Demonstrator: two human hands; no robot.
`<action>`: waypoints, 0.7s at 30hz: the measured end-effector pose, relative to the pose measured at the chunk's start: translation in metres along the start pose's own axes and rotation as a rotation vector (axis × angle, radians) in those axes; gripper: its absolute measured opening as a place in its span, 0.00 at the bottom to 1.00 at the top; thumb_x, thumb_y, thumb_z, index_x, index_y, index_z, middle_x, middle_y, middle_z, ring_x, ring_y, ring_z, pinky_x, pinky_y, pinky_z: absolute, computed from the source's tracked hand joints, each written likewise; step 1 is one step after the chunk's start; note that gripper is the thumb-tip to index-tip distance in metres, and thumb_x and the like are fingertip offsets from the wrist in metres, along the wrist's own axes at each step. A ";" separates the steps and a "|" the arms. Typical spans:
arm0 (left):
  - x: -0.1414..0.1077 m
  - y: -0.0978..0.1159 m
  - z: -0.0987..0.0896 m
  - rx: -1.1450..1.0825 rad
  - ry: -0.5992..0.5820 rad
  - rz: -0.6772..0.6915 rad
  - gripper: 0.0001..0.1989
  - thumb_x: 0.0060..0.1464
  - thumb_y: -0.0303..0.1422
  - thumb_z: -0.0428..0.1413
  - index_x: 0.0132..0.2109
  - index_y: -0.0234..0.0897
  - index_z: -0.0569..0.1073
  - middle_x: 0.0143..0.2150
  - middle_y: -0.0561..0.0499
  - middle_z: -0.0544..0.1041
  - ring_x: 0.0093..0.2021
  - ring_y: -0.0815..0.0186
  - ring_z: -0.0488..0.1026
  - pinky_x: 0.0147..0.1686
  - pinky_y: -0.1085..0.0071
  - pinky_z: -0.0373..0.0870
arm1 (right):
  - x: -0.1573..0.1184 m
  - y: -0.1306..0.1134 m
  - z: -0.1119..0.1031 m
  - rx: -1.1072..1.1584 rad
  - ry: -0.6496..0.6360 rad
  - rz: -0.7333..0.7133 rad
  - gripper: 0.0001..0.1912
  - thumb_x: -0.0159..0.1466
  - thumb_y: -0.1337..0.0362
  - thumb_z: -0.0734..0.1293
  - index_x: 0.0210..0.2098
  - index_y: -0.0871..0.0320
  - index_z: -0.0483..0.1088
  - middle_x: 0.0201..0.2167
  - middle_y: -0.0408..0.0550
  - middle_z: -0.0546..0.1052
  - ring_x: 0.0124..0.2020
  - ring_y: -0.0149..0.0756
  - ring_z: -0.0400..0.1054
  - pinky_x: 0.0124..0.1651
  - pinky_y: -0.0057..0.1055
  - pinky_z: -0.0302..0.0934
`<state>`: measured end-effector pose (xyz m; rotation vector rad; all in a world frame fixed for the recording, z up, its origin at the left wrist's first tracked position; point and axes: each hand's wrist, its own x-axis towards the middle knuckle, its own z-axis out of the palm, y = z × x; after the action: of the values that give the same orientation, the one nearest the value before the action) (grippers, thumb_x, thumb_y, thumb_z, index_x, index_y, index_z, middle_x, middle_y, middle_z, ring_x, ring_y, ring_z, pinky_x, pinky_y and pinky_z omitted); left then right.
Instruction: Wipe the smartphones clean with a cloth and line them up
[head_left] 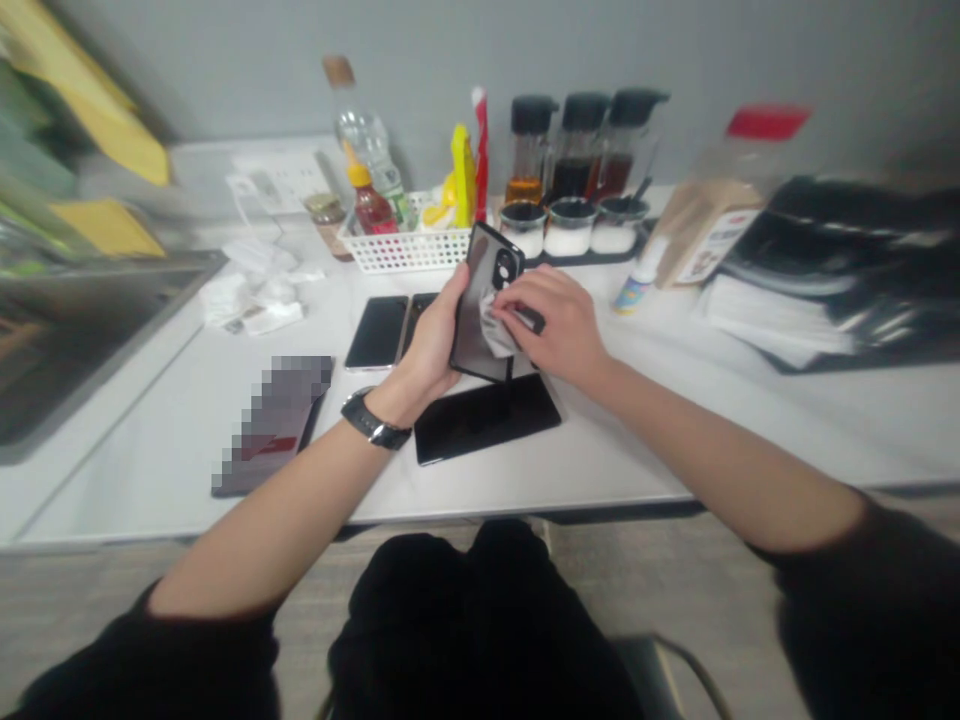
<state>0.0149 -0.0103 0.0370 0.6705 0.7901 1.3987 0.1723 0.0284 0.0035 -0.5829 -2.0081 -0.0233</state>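
My left hand (435, 335) is wrapped round the edge of a phone case (471, 305), which has a greyish see-through back, a black frame and a camera cutout at its top. It is tilted upright above the counter. My right hand (559, 320) pinches a crumpled white tissue (496, 335) against the back of the case. A small dark piece shows by the right fingers; I cannot make out what it is. Just below lies a black phone (487, 418), screen up. Another phone (376, 332) lies behind my left wrist, with a further one beside it partly hidden.
Crumpled tissues (259, 290) and a blurred-out dark flat item (281, 420) lie to the left, near the sink (97, 340). Along the wall stand a white basket (416, 252) of bottles, seasoning jars (568, 235), a red-lidded jar (709, 215) and a small spray bottle (639, 285).
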 end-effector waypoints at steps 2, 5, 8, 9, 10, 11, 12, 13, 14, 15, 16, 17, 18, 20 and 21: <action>-0.002 -0.002 0.002 0.023 -0.009 -0.009 0.13 0.70 0.38 0.57 0.54 0.37 0.80 0.47 0.45 0.86 0.57 0.53 0.82 0.59 0.60 0.79 | 0.002 0.004 -0.002 -0.077 0.055 0.090 0.13 0.75 0.55 0.66 0.37 0.52 0.76 0.34 0.48 0.81 0.40 0.45 0.71 0.46 0.42 0.61; -0.001 -0.001 0.001 0.019 -0.008 0.076 0.14 0.73 0.39 0.53 0.48 0.37 0.81 0.46 0.46 0.86 0.56 0.56 0.82 0.60 0.63 0.78 | 0.002 -0.005 -0.002 0.001 0.010 0.023 0.11 0.75 0.57 0.66 0.38 0.53 0.76 0.34 0.47 0.80 0.38 0.42 0.71 0.45 0.41 0.61; 0.003 0.002 -0.004 0.017 -0.036 0.140 0.21 0.74 0.45 0.50 0.46 0.35 0.81 0.45 0.45 0.86 0.49 0.59 0.83 0.60 0.64 0.77 | 0.001 -0.018 0.001 0.162 -0.129 -0.127 0.11 0.77 0.57 0.65 0.40 0.53 0.75 0.36 0.46 0.82 0.39 0.40 0.72 0.47 0.40 0.64; 0.005 0.002 -0.007 0.027 -0.060 0.154 0.23 0.74 0.47 0.50 0.46 0.34 0.82 0.45 0.44 0.86 0.48 0.59 0.83 0.61 0.63 0.76 | 0.001 -0.020 0.001 0.174 -0.159 -0.148 0.12 0.77 0.57 0.64 0.40 0.53 0.75 0.37 0.46 0.82 0.40 0.40 0.72 0.48 0.40 0.63; 0.006 0.001 -0.009 0.040 -0.078 0.169 0.23 0.73 0.48 0.51 0.47 0.33 0.82 0.46 0.43 0.86 0.48 0.59 0.83 0.61 0.62 0.76 | 0.001 -0.021 0.001 0.157 -0.173 -0.146 0.12 0.77 0.57 0.65 0.39 0.53 0.75 0.38 0.46 0.82 0.41 0.41 0.72 0.48 0.41 0.62; 0.007 0.000 -0.010 0.053 -0.084 0.187 0.22 0.73 0.47 0.52 0.48 0.33 0.82 0.48 0.44 0.86 0.50 0.59 0.83 0.62 0.62 0.76 | 0.001 -0.019 0.001 0.119 -0.166 -0.127 0.12 0.77 0.57 0.65 0.39 0.53 0.75 0.38 0.46 0.83 0.41 0.41 0.72 0.49 0.41 0.61; 0.008 -0.001 -0.011 0.065 -0.076 0.197 0.20 0.72 0.46 0.54 0.48 0.34 0.82 0.49 0.44 0.86 0.53 0.59 0.83 0.63 0.62 0.75 | 0.001 -0.016 0.001 0.068 -0.147 -0.093 0.11 0.76 0.56 0.66 0.38 0.53 0.75 0.37 0.46 0.83 0.41 0.42 0.72 0.49 0.42 0.60; 0.008 -0.003 -0.011 0.071 -0.057 0.200 0.18 0.72 0.45 0.55 0.48 0.36 0.82 0.49 0.46 0.86 0.56 0.59 0.82 0.63 0.63 0.75 | 0.001 -0.011 0.000 0.015 -0.120 -0.048 0.11 0.75 0.56 0.67 0.38 0.52 0.75 0.36 0.46 0.82 0.41 0.43 0.72 0.48 0.43 0.58; 0.007 -0.004 -0.010 0.070 -0.038 0.188 0.15 0.71 0.43 0.56 0.48 0.37 0.82 0.50 0.47 0.86 0.60 0.58 0.81 0.64 0.64 0.74 | 0.001 -0.006 -0.001 -0.036 -0.087 0.005 0.11 0.75 0.56 0.68 0.37 0.52 0.75 0.35 0.46 0.82 0.41 0.44 0.72 0.48 0.43 0.57; 0.006 -0.005 -0.008 0.066 -0.031 0.161 0.13 0.71 0.41 0.56 0.47 0.38 0.81 0.51 0.47 0.86 0.62 0.58 0.79 0.64 0.65 0.74 | 0.001 -0.002 -0.002 -0.081 -0.055 0.057 0.11 0.75 0.56 0.68 0.37 0.53 0.75 0.34 0.46 0.82 0.41 0.45 0.71 0.48 0.43 0.57; 0.004 -0.006 -0.006 0.060 -0.036 0.128 0.12 0.71 0.40 0.56 0.47 0.38 0.81 0.51 0.47 0.86 0.64 0.57 0.78 0.64 0.65 0.74 | 0.001 0.002 -0.002 -0.112 -0.024 0.099 0.11 0.75 0.56 0.68 0.36 0.53 0.75 0.34 0.46 0.82 0.41 0.45 0.71 0.48 0.43 0.56; 0.002 -0.006 -0.003 0.055 -0.045 0.099 0.12 0.71 0.39 0.56 0.47 0.38 0.81 0.52 0.46 0.86 0.65 0.56 0.78 0.64 0.64 0.74 | 0.001 0.004 -0.003 -0.127 0.005 0.129 0.11 0.75 0.56 0.68 0.37 0.53 0.75 0.33 0.47 0.81 0.41 0.46 0.71 0.47 0.43 0.56; 0.000 -0.005 -0.001 0.051 -0.051 0.085 0.13 0.71 0.39 0.56 0.47 0.36 0.81 0.53 0.45 0.85 0.65 0.55 0.78 0.64 0.64 0.74 | 0.001 0.004 -0.003 -0.124 0.032 0.146 0.12 0.75 0.56 0.67 0.37 0.53 0.74 0.33 0.47 0.81 0.41 0.46 0.71 0.47 0.42 0.56; -0.003 -0.002 0.003 0.047 -0.038 0.106 0.13 0.72 0.38 0.55 0.48 0.34 0.81 0.53 0.44 0.85 0.66 0.54 0.77 0.64 0.63 0.74 | 0.001 -0.001 -0.002 -0.066 0.056 0.117 0.12 0.76 0.56 0.67 0.37 0.53 0.74 0.33 0.46 0.80 0.40 0.44 0.71 0.46 0.42 0.56; -0.004 0.000 0.004 0.042 -0.009 0.120 0.14 0.73 0.37 0.54 0.49 0.33 0.81 0.53 0.45 0.84 0.66 0.54 0.77 0.64 0.64 0.74 | 0.000 -0.006 -0.001 -0.016 0.043 0.072 0.12 0.76 0.56 0.67 0.37 0.53 0.73 0.33 0.46 0.80 0.39 0.44 0.71 0.46 0.42 0.57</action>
<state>0.0183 -0.0139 0.0395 0.7662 0.7850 1.4897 0.1703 0.0231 0.0053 -0.6586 -1.9456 -0.0080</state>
